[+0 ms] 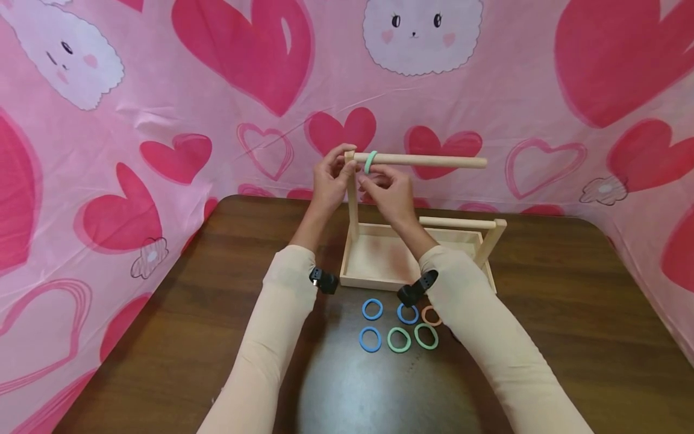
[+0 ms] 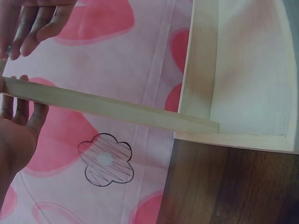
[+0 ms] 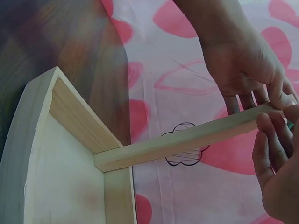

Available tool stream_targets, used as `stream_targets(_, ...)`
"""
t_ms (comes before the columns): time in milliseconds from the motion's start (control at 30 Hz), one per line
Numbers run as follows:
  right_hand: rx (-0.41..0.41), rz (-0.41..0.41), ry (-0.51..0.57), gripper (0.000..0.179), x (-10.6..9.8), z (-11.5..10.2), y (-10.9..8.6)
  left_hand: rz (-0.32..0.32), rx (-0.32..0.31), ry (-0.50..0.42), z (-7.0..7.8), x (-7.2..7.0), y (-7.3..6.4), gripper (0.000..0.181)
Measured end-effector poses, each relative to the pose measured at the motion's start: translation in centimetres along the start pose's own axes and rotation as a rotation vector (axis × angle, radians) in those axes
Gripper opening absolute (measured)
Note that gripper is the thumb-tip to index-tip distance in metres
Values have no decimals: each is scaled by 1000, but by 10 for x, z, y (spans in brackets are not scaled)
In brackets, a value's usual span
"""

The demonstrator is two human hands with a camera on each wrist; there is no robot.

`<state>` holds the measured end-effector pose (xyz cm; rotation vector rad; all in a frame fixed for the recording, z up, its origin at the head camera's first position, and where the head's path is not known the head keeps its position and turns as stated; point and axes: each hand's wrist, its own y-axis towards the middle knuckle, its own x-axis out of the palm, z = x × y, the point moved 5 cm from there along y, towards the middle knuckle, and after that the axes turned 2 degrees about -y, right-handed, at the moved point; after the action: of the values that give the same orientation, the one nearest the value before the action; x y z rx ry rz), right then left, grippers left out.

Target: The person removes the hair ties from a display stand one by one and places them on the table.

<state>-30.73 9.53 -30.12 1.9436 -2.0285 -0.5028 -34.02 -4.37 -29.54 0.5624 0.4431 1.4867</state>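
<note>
A wooden stand has a shallow tray (image 1: 374, 282), a tall post (image 1: 353, 208) at its left and a long horizontal rod (image 1: 428, 160) at the top. My left hand (image 1: 329, 181) grips the post's top end, thumb in front and fingers behind. A light green ring (image 1: 371, 161) hangs round the rod close to the post. My right hand (image 1: 391, 191) is just under the rod, its thumb and forefinger pinching the ring's lower edge. In the right wrist view, both hands meet at the post's top, and only a sliver of the ring shows there.
In front of the tray lie blue rings (image 1: 372, 309), green rings (image 1: 399, 340) and an orange ring (image 1: 431, 316), partly covered by the right sleeve. A lower rod (image 1: 458, 222) on a short post (image 1: 490, 241) stands at the tray's right. Pink heart-print cloth (image 1: 423, 96) hangs behind the table.
</note>
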Motion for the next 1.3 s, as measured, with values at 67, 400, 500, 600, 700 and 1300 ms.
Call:
stream_targets(67,-3,7,15,25,-1,0,0,2,0,4,0,0,0,27)
stream_targets(400,-17,49,25,20,-7,-2,2,9,3,11,-1,-1,1,27)
stream_targets(500,-15,61,15,20,-11,-1,1,10,8,7,-1,-1,1,27)
stream_targets(600,-14,70,-1,20,-14,0,1,11,10,4,-1,-1,1,27)
stream_targets(700,-16,75,-23,20,-19,1,1,13,10,1,-1,-1,1,27)
stream_targets(1300,-100,143,-133,20,-57,-8,-6,9,-1,-23,0,2,1,28)
